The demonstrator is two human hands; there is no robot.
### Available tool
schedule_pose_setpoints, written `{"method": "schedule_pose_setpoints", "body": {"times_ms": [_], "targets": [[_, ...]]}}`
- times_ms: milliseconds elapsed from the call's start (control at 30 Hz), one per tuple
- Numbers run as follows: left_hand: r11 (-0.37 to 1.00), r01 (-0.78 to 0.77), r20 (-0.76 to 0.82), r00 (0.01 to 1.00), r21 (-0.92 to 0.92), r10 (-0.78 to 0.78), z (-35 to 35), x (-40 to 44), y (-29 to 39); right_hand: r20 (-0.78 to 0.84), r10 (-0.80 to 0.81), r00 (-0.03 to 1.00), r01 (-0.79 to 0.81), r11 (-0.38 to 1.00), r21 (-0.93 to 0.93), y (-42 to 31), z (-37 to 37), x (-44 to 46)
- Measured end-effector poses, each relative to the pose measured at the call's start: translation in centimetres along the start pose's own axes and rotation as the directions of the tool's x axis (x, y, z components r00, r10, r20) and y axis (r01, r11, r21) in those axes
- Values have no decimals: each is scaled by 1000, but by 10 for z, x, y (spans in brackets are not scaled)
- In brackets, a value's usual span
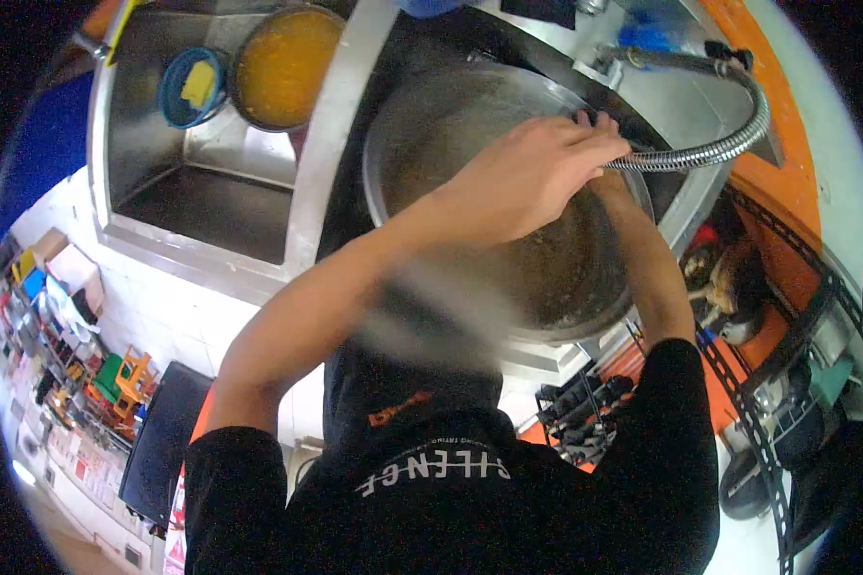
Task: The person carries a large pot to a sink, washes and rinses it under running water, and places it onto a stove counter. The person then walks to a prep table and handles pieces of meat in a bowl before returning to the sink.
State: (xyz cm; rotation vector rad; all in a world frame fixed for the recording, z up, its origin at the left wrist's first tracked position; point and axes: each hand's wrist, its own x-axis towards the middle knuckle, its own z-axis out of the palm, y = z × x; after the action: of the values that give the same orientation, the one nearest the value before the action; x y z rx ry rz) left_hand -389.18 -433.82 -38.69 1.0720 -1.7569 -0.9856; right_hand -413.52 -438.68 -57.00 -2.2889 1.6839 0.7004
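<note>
My left hand [556,168] is closed at the end of a flexible metal faucet hose [710,151], above a large round metal pot [379,182]. The pot lies in a sink, and its inside looks brown and stained. My right hand [599,123] meets the left one near the hose end. Most of it is hidden behind the left hand, with only a few fingertips showing. A whitish blur lies across the pot's near edge and below my left forearm.
Left, a steel sink basin [201,244] holds a blue bowl [174,91] with a yellow sponge [199,84] and a pan [288,67] of orange-yellow contents. A black metal rack [738,393] stands at right with cookware. Crates and stools [129,383] are lower left.
</note>
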Motion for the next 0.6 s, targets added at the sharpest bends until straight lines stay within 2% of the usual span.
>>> {"method": "schedule_pose_setpoints", "body": {"times_ms": [33,67,100,133,167,200,233,267,333,400,433,467,500,533,567,600], "targets": [[998,20,7,1000,58,-20,-13,-2,5,-341,-114,933,128,992,20,-17,27,18],[996,24,1,1000,85,-24,-15,-6,9,-474,-30,880,177,947,269,-45,48,45],[994,82,-31,996,67,-80,-13,-12,11,-594,55,802,291,833,470,-74,67,72],[989,141,-58,989,45,-138,-14,-19,13,-481,126,868,302,634,712,-116,55,77],[981,182,6,983,60,-183,-20,-24,18,-357,195,913,266,377,887,-159,43,82],[979,193,11,981,69,-194,-25,-35,19,-393,129,911,317,391,864,-186,21,61],[945,300,-86,953,129,-291,-30,-50,19,-426,61,903,369,398,840,-214,-1,40],[886,413,-191,906,211,-377,-38,-60,22,-536,-35,844,473,519,711,-226,-9,22],[690,639,-398,763,340,-510,-57,-78,23,-390,-329,860,484,281,829,-220,-55,-23],[661,745,-578,579,89,-574,-59,-136,-12,-311,-397,863,406,180,896,-208,-84,-72],[661,744,-562,589,97,-581,-53,-145,-15,-305,-381,873,393,178,902,-205,-84,-92],[611,702,-483,418,-365,-769,-46,-152,-14,-94,-401,911,148,105,983,-203,-84,-108],[412,522,-301,287,-746,-909,-41,-154,-10,111,-438,892,-105,36,994,-202,-83,-114],[419,528,-301,298,-739,-906,-35,-150,-4,102,-430,897,-101,26,995,-211,-63,-109],[452,704,-346,301,-548,-889,-26,-144,4,117,-351,929,-134,-24,991,-226,-29,-98],[421,703,-349,256,-573,-902,-22,-136,9,153,-212,965,-156,4,988,-241,-16,-83]]}}
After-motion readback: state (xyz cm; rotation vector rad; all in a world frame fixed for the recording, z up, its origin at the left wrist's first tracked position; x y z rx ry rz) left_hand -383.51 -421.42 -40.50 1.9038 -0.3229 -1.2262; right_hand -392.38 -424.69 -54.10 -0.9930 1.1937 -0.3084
